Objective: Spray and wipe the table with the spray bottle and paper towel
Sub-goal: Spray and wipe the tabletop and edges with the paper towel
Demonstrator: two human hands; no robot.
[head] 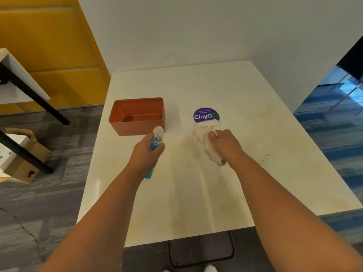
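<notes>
Hands work above a stained cream worktop (235, 154): the left hand (144, 154) wraps around a blue spray bottle (155, 143), white nozzle pointing away, just short of an empty orange bin (137, 116); the right hand (225, 144) clutches a crumpled paper towel (208, 148), its far end touching a purple round sticker (205, 115).

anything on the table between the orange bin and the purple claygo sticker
No. In the head view, the strip of table between the orange bin and the ClayGo sticker is bare.
</notes>
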